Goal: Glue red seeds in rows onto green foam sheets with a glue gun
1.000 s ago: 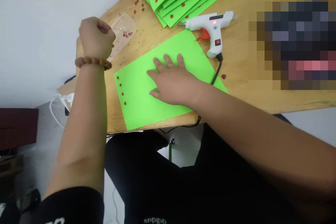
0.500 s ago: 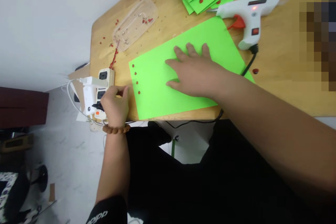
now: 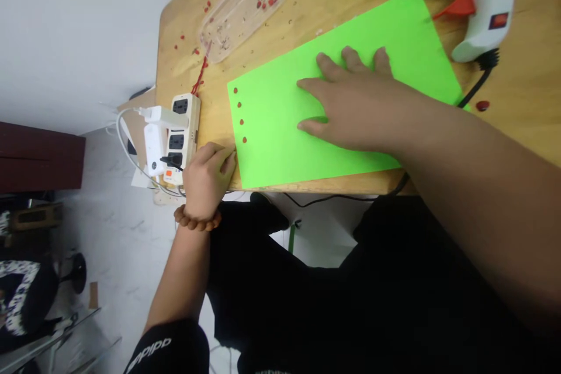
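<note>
Left hand (image 3: 205, 178) has moved from beside the cream plastic power strip (image 3: 191, 128) to the near-left edge of the bright-green rectangular sheet (image 3: 280, 158). Its fingers are curled, thumb and index tips close together at the edge; can't tell if they pinch anything. Right hand (image 3: 359, 108) stays flat on the sheet, fingers spread. Sheet lies on the light wooden table (image 3: 184, 29), short edge beside the left fingertips. Column of four small dark-red pieces (image 3: 241, 122) is unchanged, no fifth visible. So work looks part done: sheet braced, left hand at the column's lower end, nothing added yet, in my judgement.

White glue gun with red trigger (image 3: 491, 17) lies by the sheet's far right corner, indicator lit. Clear plastic tray (image 3: 236, 17) with red bits sits beyond the sheet.

Writing: black sleeve (image 3: 175, 345) carries white lettering, partly distorted, reads as "adidas". White lettering on the black clothing is cut off at the bottom. Glue gun's dark label and power strip markings: unreadable.
</note>
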Tool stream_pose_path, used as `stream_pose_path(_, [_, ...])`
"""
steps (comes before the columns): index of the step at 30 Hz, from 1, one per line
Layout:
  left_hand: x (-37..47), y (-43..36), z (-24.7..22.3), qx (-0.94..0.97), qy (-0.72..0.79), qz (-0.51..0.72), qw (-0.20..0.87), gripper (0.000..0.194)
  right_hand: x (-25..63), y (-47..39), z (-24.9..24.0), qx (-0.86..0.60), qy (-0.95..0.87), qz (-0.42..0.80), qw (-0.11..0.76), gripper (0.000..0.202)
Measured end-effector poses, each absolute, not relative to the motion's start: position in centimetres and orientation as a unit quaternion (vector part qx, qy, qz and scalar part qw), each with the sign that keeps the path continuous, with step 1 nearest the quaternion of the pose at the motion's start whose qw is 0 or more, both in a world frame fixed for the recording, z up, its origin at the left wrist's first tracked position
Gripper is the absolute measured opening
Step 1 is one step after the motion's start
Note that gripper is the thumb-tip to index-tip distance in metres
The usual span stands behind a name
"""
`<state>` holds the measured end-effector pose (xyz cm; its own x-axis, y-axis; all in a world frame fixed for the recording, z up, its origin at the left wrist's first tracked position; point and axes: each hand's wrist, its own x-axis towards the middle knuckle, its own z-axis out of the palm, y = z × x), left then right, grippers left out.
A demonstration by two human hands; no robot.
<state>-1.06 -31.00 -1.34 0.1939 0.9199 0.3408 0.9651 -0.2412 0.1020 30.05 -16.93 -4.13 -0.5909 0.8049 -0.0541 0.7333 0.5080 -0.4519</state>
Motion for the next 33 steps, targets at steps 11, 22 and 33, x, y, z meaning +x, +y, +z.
stream_pose_path(11, [-0.1,-31.0,-1.3,-0.694,-0.671,-0.261,-0.022,0.024,29.6,-17.7,-2.7,-0.474,-0.852,0.216,0.058,0.082])
stream_pose_path(22, [0.3,-29.5,-1.1,-0.700,-0.670,-0.248,-0.015,0.016,29.6,-17.6,-2.6,-0.472,-0.845,0.239,0.079,0.081])
stream_pose_path(33, [-1.0,-29.8,0.0,-0.694,-0.670,-0.226,-0.137,0.010,29.6,-17.5,-2.7,-0.469,-0.855,0.213,0.061,0.083])
